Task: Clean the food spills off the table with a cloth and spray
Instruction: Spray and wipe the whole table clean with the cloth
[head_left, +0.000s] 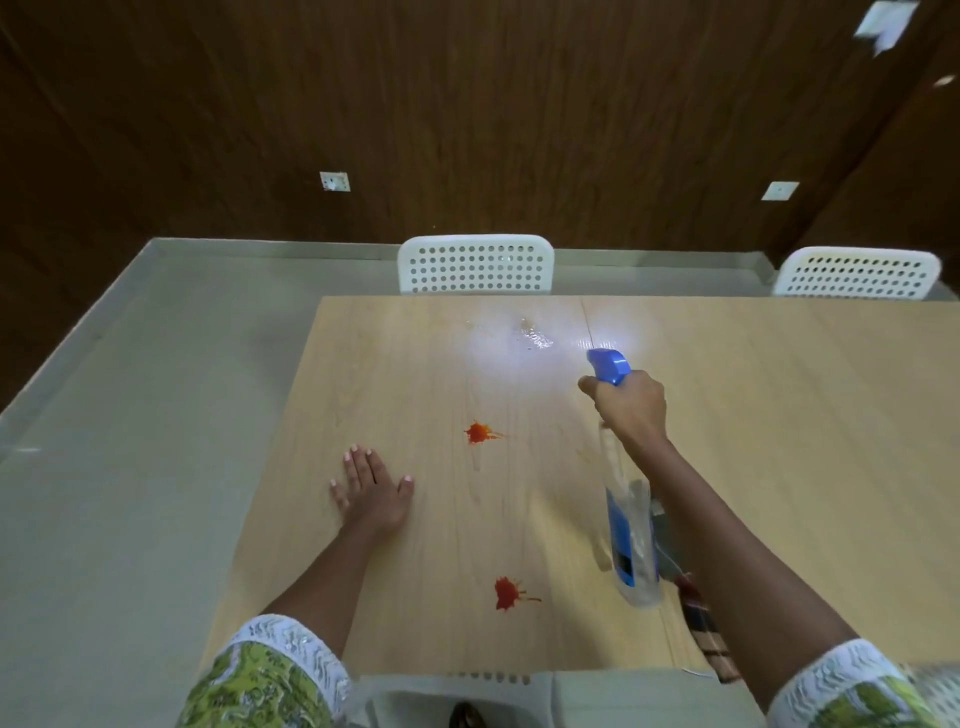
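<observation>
Blue-headed spray bottle (626, 525) is clamped in my right hand (631, 408), arm stretched forward, nozzle pointing far over the table (389, 364). Two red spills (479, 432) lie between my hands. My left hand (371, 491) rests flat, fingers apart, holding nothing.

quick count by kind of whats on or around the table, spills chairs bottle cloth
red spills: 2
wet clear patch: 1
white chairs: 2
spray bottle: 1
checked cloth: 1
total: 7
</observation>
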